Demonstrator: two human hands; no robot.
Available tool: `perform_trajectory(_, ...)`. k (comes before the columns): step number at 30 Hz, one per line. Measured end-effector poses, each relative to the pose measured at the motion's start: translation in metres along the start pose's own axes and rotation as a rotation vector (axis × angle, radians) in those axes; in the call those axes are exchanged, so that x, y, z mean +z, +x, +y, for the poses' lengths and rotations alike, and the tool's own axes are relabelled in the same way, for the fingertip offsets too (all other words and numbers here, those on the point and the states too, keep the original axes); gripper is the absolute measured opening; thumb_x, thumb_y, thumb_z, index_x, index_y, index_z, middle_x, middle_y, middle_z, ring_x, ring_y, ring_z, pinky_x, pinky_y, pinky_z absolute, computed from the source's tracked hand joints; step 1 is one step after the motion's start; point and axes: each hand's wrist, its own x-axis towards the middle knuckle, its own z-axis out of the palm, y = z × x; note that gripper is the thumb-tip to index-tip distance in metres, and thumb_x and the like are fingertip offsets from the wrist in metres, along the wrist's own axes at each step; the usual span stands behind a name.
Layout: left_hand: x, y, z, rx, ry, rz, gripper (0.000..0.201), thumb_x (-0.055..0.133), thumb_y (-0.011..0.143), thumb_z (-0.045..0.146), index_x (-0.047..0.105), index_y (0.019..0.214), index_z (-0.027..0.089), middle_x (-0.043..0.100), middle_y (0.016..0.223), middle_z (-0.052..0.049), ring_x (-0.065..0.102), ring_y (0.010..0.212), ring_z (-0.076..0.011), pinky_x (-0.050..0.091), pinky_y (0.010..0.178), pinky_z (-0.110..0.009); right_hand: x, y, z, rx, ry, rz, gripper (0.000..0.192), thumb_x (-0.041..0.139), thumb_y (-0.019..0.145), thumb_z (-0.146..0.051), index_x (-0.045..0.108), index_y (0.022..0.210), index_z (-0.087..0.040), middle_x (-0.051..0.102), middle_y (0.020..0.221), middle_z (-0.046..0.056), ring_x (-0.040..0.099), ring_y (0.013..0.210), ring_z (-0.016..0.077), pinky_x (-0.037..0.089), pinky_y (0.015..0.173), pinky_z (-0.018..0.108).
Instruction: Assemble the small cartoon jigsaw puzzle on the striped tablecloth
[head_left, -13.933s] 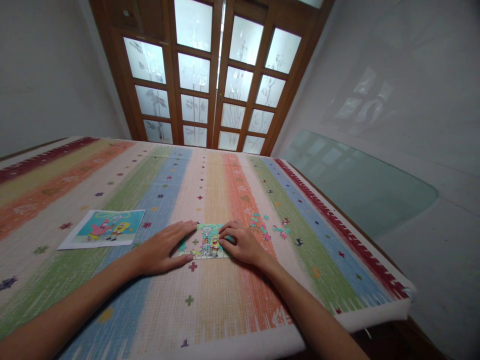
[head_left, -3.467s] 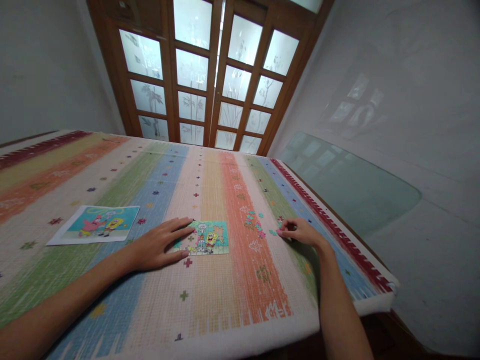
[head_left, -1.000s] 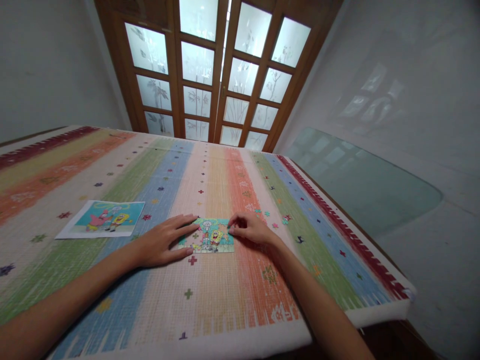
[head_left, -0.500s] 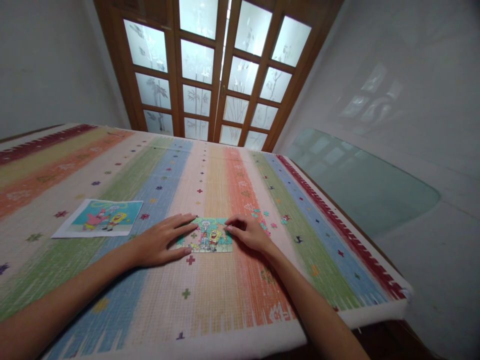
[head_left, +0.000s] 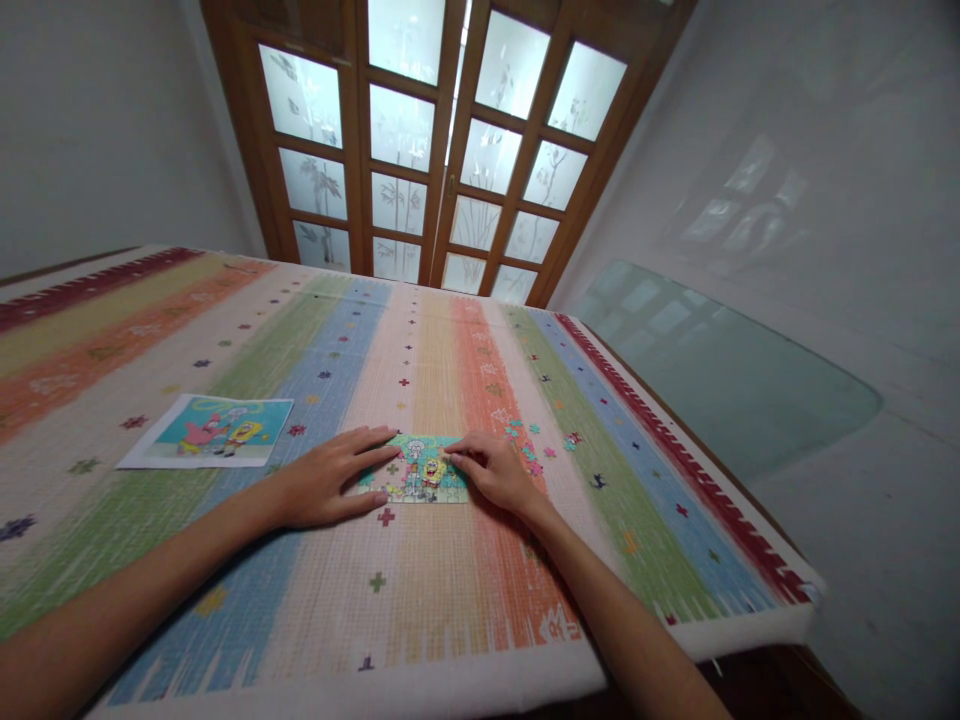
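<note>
A partly assembled jigsaw puzzle point(head_left: 414, 482) with cartoon figures lies flat on the striped cloth in front of me. Along its left edge rests my left hand point(head_left: 341, 475), palm down and fingers spread. Cloth shows through a gap in the puzzle's left part. At the upper right of the puzzle, my right hand point(head_left: 491, 468) has thumb and index finger pinched on a small puzzle piece, mostly hidden by the fingertips. Several loose puzzle pieces point(head_left: 534, 467) are scattered just beyond and to the right of this hand.
A printed picture point(head_left: 214, 432) of the same cartoon figures lies to the left, past my left forearm. The striped cloth point(head_left: 427, 590) covers the table. Wooden doors point(head_left: 439, 190) with frosted panes stand behind it, and a greenish glass panel point(head_left: 720, 370) is on the right.
My right hand has moved slightly left over the puzzle, and the gap at its upper right looks covered now. My left hand stays in place while the view shifts a little.
</note>
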Motion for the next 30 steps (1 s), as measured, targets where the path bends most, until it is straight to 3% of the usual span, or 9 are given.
perform_trajectory(10,0.0011,0.0,0.0,0.002,-0.009,0.015,0.057,0.056,0.1,0.054,0.055,0.147,0.022,0.046,0.159,-0.016,0.049,0.142,-0.035,0.039,0.119,-0.053,0.0059,-0.0029,0.0018,-0.053,-0.091,0.065,0.007,0.071,0.091,-0.018,0.077,0.087,-0.021,0.065,0.091,0.005,0.061,0.087,0.0198,0.048,0.082,0.034)
perform_trajectory(19,0.0005,0.0002,0.0001,0.008,0.006,0.008,0.058,0.054,0.101,0.055,0.053,0.148,0.021,0.046,0.159,-0.016,0.048,0.143,-0.0351,0.039,0.119,-0.053,0.0027,-0.0033,-0.0068,-0.034,-0.059,0.1,0.007,0.067,0.093,-0.017,0.074,0.093,-0.019,0.061,0.091,0.004,0.058,0.081,0.0173,0.047,0.078,0.031)
perform_trajectory(23,0.0006,0.0,-0.0009,0.01,-0.004,0.014,0.058,0.055,0.101,0.054,0.053,0.149,0.023,0.045,0.159,-0.015,0.049,0.142,-0.0353,0.039,0.119,-0.054,0.0017,-0.004,-0.0071,-0.027,-0.061,0.035,0.013,0.067,0.088,-0.008,0.073,0.087,-0.019,0.06,0.091,0.003,0.057,0.081,0.0167,0.046,0.078,0.03)
perform_trajectory(30,0.0005,0.0003,-0.0006,0.015,0.014,0.01,0.057,0.056,0.1,0.053,0.053,0.149,0.022,0.046,0.159,-0.016,0.049,0.142,-0.0356,0.04,0.119,-0.054,-0.0017,-0.0026,0.0005,-0.036,-0.068,0.065,0.02,0.059,0.09,-0.005,0.073,0.089,-0.019,0.062,0.093,0.004,0.06,0.088,0.018,0.046,0.083,0.032)
